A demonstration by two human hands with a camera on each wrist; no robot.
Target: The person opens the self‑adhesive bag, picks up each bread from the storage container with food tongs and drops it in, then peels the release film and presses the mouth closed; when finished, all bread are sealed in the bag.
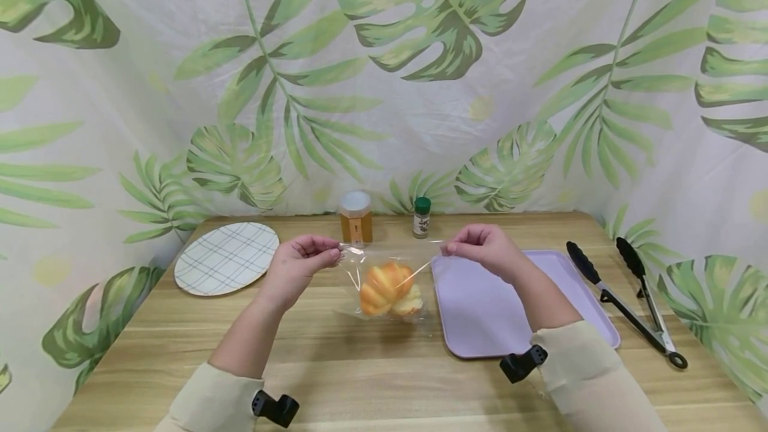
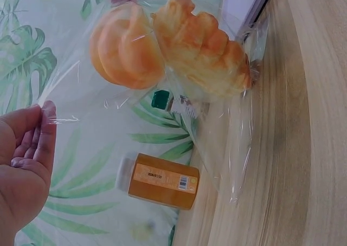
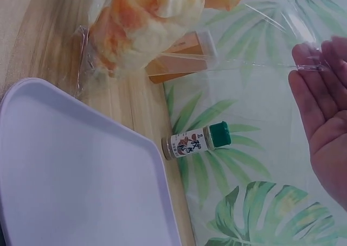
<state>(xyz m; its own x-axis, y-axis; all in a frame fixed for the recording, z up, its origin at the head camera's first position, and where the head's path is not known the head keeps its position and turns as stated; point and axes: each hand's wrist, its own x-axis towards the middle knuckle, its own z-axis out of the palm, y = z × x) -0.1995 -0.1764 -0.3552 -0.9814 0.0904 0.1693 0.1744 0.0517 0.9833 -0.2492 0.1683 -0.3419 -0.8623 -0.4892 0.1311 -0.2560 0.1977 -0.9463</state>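
Observation:
A clear plastic bag (image 2: 233,173) hangs between my two hands in the head view, over the middle of the table. Two golden-brown breads are inside it: a rounded, folded roll (image 2: 127,45) and a longer, ridged bread (image 2: 203,48). In the head view they overlap, the rounded one (image 1: 384,287) in front. My left hand (image 1: 302,264) pinches the bag's upper left corner between thumb and fingers. At the upper right corner, my right hand (image 1: 487,250) pinches the film the same way. The bag's top edge is stretched between them.
Under my right forearm lies a lilac tray (image 1: 486,312), with black-tipped tongs (image 1: 630,315) to its right. A grid-patterned plate (image 1: 228,259) is at the left. Behind the bag stand an amber jar (image 1: 357,225) with a whitish lid and a green-capped shaker (image 1: 422,219).

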